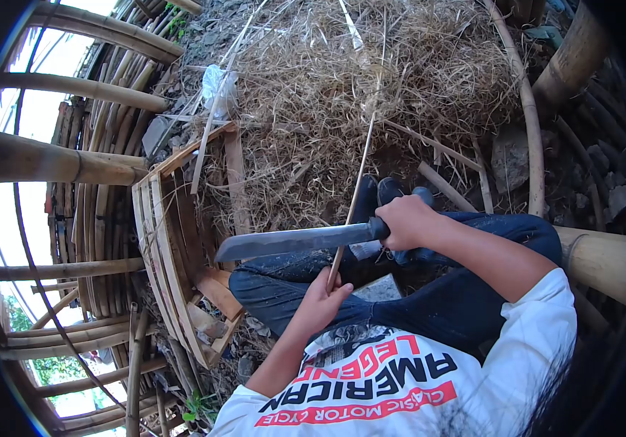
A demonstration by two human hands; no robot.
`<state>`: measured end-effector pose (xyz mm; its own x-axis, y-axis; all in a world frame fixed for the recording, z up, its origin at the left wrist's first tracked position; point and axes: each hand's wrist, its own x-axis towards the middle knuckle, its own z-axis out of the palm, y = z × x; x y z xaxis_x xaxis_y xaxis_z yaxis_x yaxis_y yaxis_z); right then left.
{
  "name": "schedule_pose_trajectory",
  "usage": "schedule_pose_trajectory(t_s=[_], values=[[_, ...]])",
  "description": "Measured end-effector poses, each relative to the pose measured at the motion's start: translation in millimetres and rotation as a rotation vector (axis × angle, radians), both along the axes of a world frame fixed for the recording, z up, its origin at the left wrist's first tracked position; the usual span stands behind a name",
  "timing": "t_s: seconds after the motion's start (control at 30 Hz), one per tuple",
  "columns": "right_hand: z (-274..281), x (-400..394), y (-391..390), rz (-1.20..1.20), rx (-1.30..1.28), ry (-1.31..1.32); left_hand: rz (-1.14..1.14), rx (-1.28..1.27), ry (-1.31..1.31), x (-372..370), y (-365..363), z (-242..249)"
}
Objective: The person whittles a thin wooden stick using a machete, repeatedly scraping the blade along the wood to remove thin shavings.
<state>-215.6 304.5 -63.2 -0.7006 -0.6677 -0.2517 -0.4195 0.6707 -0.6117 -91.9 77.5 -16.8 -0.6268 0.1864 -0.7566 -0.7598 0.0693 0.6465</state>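
Note:
My right hand [409, 221] is wrapped round the black handle of a machete [291, 241]. Its broad dark blade points left across my lap, over my jeans. In my left hand [319, 300], closed near my lap, is the lower end of a long thin bamboo strip [359, 182]. The strip runs up and away from me, passing the blade close to the handle. Its far part stretches over a heap of curly shavings [313, 109].
A wooden crate [160, 240] stands at my left, with a clear plastic bag [219, 89] beyond it. Bamboo poles form a railing [58, 167] along the left side. A thick bamboo pole [600, 264] lies at my right, near stones [511, 156].

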Motion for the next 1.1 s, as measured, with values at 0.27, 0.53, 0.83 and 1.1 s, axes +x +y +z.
schedule_pose_trajectory(t_s=[0.27, 0.53, 0.83, 1.1], values=[[21.0, 15.0, -5.1, -0.068, -0.021, -0.111, -0.371, -0.643, 0.424, -2.5, 9.0, 17.8], [4.0, 17.3, -0.7, -0.234, -0.082, -0.246, -0.182, -0.02, 0.039, -3.4, -21.3, 14.1], [20.8, 55.3, -22.0, -0.287, -0.287, -0.081, -0.047, 0.076, 0.123, 13.2, -18.9, -3.1], [13.6, 48.8, -13.1, -0.322, 0.073, 0.036, -0.101, 0.075, 0.105, 14.7, -15.6, -13.4]])
